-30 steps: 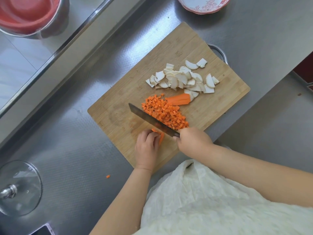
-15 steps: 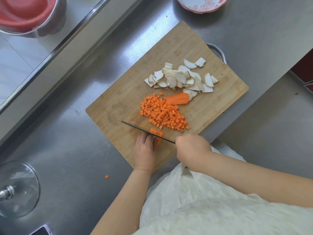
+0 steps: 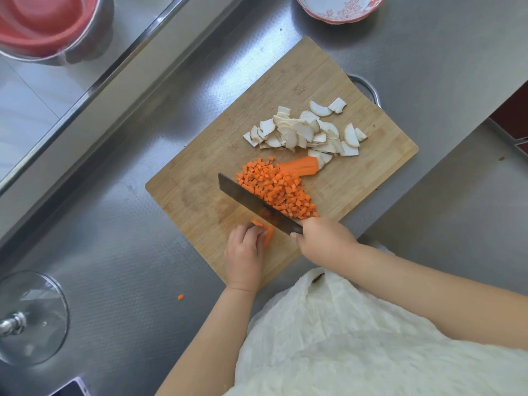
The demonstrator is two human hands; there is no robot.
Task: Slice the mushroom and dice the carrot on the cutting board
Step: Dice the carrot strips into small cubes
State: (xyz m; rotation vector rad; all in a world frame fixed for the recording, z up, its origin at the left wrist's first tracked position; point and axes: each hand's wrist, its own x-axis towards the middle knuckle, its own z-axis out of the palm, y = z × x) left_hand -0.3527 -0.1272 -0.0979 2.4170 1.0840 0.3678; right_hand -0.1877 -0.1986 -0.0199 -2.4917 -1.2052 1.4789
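A: Head view, the only one. What sits on the cutting board [image 3: 200,192]?

B: Three groups. One heap of white mushroom slices [image 3: 305,132] at the far side, too overlapped to count. Touching its near edge, one uncut carrot chunk [image 3: 303,166]. Against that, one pile of diced carrot [image 3: 278,190], far too many cubes to count.

A: And the hands?

B: Two. The right hand [image 3: 323,238] has its grip closed round the handle of the one knife [image 3: 257,205]; the blade lies tilted against the near side of the dice pile. The left hand [image 3: 245,252] rests at the board's near edge, its curled fingers pressing down on a few carrot strips [image 3: 267,232]. Their number is hidden under the fingers.

A: Anything off the board?

B: One stray carrot cube [image 3: 180,297] on the steel desk [image 3: 120,252]. One glass lid [image 3: 31,315] at the left edge, one phone corner [image 3: 73,388] below it. One red-patterned bowl [image 3: 340,7] at the top, and one metal basin with a red inside [image 3: 48,24] in the sink at upper left. A white crinkled garment [image 3: 357,338] fills the bottom right.
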